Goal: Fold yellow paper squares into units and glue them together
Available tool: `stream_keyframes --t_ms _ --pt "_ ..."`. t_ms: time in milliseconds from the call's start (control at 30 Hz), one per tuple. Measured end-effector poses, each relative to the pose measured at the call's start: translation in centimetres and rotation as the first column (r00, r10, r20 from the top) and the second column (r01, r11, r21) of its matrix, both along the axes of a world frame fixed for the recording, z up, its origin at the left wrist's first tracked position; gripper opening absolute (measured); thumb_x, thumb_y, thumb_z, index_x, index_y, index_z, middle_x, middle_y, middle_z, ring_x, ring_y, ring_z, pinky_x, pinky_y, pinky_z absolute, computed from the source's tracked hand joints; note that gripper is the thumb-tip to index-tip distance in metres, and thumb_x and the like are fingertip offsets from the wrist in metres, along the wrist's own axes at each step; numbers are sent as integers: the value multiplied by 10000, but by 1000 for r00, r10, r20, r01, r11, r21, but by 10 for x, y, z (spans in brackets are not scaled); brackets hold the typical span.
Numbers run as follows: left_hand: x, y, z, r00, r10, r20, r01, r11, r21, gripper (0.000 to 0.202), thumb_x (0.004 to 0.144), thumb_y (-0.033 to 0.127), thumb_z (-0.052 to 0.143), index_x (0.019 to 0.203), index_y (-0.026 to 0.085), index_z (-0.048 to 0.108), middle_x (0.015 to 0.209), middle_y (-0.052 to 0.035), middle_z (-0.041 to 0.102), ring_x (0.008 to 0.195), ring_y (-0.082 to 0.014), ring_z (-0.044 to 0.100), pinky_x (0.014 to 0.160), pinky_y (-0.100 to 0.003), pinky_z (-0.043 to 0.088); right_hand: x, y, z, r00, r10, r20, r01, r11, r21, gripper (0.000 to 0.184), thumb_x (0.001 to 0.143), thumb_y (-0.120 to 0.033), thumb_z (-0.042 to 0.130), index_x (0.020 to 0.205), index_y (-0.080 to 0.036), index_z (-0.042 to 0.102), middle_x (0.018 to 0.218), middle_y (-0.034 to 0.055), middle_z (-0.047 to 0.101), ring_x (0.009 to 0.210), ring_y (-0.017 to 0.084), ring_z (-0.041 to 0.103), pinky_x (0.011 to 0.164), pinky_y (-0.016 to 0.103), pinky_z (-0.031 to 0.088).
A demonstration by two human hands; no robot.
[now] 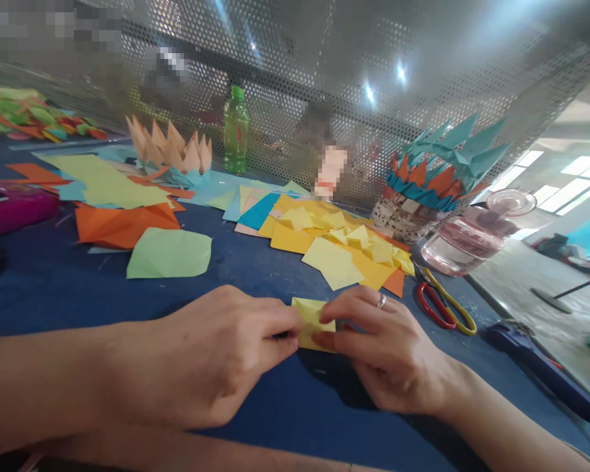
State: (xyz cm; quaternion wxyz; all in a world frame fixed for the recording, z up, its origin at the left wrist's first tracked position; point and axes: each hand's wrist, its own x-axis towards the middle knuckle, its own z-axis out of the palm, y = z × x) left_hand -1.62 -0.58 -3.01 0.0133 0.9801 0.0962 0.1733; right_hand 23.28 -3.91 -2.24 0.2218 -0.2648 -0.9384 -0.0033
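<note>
A small folded piece of yellow paper (pixel 309 316) is between my hands, over the near part of the dark blue tabletop (pixel 270 406). My left hand (pixel 226 354) pinches its left edge between thumb and fingers. On the right side, my right hand (pixel 393 347), with a ring on one finger, grips the paper with fingertips and thumb; its other fingers curl underneath. Just beyond lie a loose pale yellow sheet (pixel 333 262) and several small folded yellow paper pieces (pixel 358 237) on darker yellow sheets (pixel 290 237).
Scissors (pixel 445 303) with red and yellow handles and a dark blue tool (pixel 545 367) lie at right. Behind them stand a clear pink-tinted bottle (pixel 465 239) and a spiky paper construction (pixel 423 183). At left are green (pixel 170 252) and orange paper (pixel 128 224); a green bottle (pixel 236 131) stands behind.
</note>
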Motion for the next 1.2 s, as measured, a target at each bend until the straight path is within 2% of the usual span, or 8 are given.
stream_keyframes --t_ms 100,200,467,533,667,733,900,1200 --pt "-1 0 1 1000 5 -5 -5 1000 1 331 794 48 472 1055 164 639 1074 -84 674 866 -203 645 620 -282 466 2 4 -1 996 -94 -2 93 990 -104 501 795 34 424 1200 -179 627 1200 111 580 1038 227 546 871 404 502" --pt "-1 -1 2 1000 4 -2 -4 1000 -22 369 780 30 464 1077 166 634 1045 -84 679 855 -201 646 641 -276 482 3 7 -3 992 -118 34 123 968 -219 518 794 63 396 1199 -186 602 1220 102 558 1077 226 521 912 412 483" --pt "0 -3 6 999 32 33 -32 999 -3 360 792 9 441 1032 157 664 1012 -73 689 796 -189 653 636 -277 502 5 10 0 990 -144 -14 132 939 -316 243 800 9 505 928 -183 581 1031 85 612 958 213 549 856 380 472" --pt "0 -3 6 997 43 60 -45 998 34 375 796 11 417 1041 148 665 1053 -82 693 851 -199 663 659 -281 513 5 10 1 987 -157 -25 141 941 -309 204 815 -17 530 917 -183 591 932 70 629 888 200 557 800 356 471" --pt "1 -3 3 997 29 73 -34 998 59 494 807 30 409 1263 123 573 1223 -89 659 1091 -212 627 803 -279 533 -1 5 -1 977 -194 -86 155 931 -329 102 865 -90 564 868 -182 606 780 21 630 732 149 555 706 300 448" --pt "1 -2 1 998 30 63 -33 998 47 529 802 28 414 1309 113 540 1259 -98 643 1135 -218 610 848 -291 536 -4 2 -3 968 -219 -127 159 917 -366 88 867 -102 577 855 -183 608 766 0 633 707 127 561 691 274 444" --pt "3 0 3 999 37 30 -37 999 18 405 836 20 396 1122 125 663 1145 -96 692 963 -218 675 763 -303 562 -8 0 -7 958 -242 -155 150 881 -448 136 866 -81 570 913 -190 637 816 -11 664 730 105 588 682 235 454" --pt "2 0 7 998 10 64 -11 1000 16 388 846 23 389 1046 130 704 1055 -84 719 860 -205 685 696 -288 550 -2 7 -10 975 -135 -174 56 915 -400 182 866 -25 546 928 -173 632 909 31 639 850 123 594 751 243 476"
